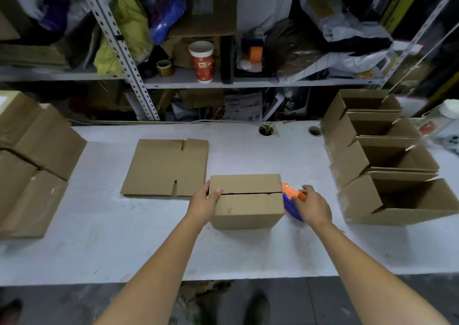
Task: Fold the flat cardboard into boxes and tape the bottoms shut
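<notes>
Box [246, 200] plain brown — tape dispenser [293, 200] orange, blue — table [99, 250] white.

Left hand [203, 204] and right hand [311, 206] are bare. Left forearm [161, 262] and right forearm [367, 262] are bare along all the length in view, slim and smooth. Thumbnail on the left hand is cut short. Dark round-toed shoe [257, 306] on the floor [347, 300], blurred, details unreadable. Dark shape [10, 311] in the bottom-left corner, maybe the other shoe, can't tell.
</notes>
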